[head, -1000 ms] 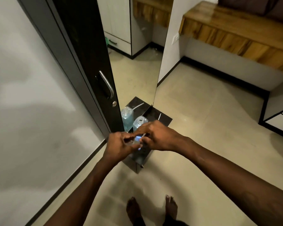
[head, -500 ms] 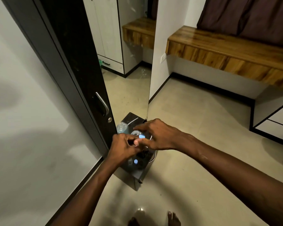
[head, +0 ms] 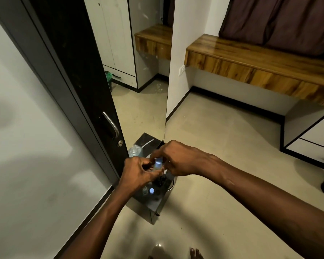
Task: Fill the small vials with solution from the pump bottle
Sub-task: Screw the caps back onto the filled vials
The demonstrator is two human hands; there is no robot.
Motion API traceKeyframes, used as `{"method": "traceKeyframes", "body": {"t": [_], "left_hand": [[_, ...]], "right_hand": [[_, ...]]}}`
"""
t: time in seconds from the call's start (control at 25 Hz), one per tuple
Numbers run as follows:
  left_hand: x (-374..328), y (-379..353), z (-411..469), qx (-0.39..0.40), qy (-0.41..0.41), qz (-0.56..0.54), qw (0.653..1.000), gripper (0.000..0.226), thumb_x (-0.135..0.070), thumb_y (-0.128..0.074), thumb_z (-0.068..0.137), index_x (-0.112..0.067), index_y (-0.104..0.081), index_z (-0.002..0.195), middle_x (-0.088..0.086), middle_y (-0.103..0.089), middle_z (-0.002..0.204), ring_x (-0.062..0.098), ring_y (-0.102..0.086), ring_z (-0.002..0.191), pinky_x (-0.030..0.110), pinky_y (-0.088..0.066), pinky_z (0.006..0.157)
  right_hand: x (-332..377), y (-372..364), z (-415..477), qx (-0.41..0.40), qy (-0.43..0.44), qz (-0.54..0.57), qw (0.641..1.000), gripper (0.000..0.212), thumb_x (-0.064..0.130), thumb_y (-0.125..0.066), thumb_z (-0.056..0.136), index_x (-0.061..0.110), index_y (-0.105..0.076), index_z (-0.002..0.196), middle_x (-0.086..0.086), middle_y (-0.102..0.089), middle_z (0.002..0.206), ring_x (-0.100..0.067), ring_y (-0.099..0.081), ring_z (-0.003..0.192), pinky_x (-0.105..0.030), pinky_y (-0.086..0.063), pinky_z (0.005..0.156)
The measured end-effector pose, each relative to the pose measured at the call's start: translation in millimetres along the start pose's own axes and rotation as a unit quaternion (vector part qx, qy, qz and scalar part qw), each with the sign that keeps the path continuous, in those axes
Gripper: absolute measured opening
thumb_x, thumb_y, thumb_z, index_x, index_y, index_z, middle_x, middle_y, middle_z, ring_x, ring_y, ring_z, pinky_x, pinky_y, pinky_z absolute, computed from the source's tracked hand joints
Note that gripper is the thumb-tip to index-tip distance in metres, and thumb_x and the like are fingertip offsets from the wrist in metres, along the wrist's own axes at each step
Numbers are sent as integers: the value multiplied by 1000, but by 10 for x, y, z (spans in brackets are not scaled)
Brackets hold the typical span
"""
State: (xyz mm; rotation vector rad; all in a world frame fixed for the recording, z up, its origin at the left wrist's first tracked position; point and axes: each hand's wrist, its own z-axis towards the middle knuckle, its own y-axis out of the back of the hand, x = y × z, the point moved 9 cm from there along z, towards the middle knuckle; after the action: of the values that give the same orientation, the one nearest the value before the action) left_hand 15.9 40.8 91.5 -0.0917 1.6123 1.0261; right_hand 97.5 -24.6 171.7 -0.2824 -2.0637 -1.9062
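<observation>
At lower centre, the left hand [head: 138, 171] pinched a small vial [head: 158, 164] above the dark desk [head: 153, 203]. The right hand [head: 178, 159] pinched its top, apparently working the cap. The next move would probably need the vial steadied upright at the pump bottle [head: 134, 150].

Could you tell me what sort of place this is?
Probably a bedroom or hotel room: a wardrobe door beside a tall mirror, and a wall-mounted wooden shelf under a dark curtain. The left hand and right hand hold a small vial.

dark door [head: 77, 81] close left, open floor [head: 223, 146] right
</observation>
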Motion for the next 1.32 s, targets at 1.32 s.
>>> {"method": "traceKeyframes", "body": {"t": [1.32], "left_hand": [[1775, -154, -431, -127, 150, 57, 979, 32, -7, -87, 77, -10, -80, 109, 4, -80, 96, -2, -70, 79, 0, -38, 72]], "right_hand": [[-879, -1607, 260, 29, -171, 97, 980, 27, 12, -63, 86, 16, -74, 111, -12, -75, 98, -30, -70, 86, -39, -59, 79]]}}
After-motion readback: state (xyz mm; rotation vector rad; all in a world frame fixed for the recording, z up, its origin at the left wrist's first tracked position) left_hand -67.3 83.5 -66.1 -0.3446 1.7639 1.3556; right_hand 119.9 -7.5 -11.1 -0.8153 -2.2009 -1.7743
